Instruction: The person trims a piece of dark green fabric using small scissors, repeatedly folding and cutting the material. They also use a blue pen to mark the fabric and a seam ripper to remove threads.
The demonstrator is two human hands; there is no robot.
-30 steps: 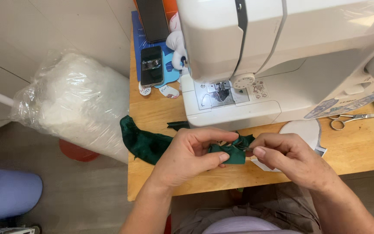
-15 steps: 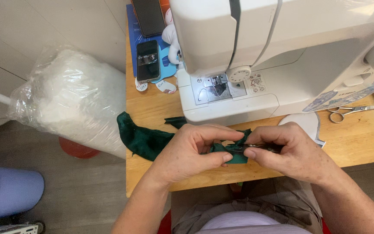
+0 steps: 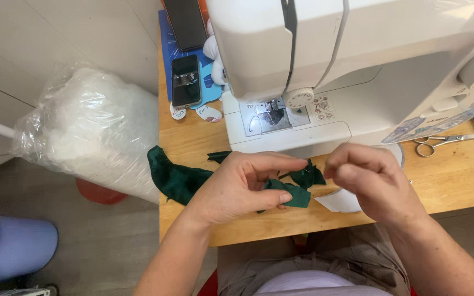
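My left hand (image 3: 242, 186) pinches a small piece of dark green fabric (image 3: 294, 193) between thumb and fingers, just above the wooden table (image 3: 193, 137). My right hand (image 3: 371, 183) is closed beside it, fingertips pinched at another green scrap (image 3: 308, 176); what it grips is too small to tell. A larger piece of green cloth (image 3: 174, 178) hangs over the table's left edge. A white sewing machine (image 3: 357, 60) stands right behind both hands, its lit needle plate (image 3: 272, 115) above my left hand.
A black phone (image 3: 185, 80) lies on a blue sheet left of the machine. Scissors (image 3: 440, 143) rest at the right. A white paper shape (image 3: 341, 201) lies under my right hand. A clear bag of white stuffing (image 3: 89, 131) and a blue bin (image 3: 6, 246) stand left of the table.
My right hand has lifted and pulled slightly away from the left. The green piece now sits folded in my left fingers, with a second scrap showing between the hands.
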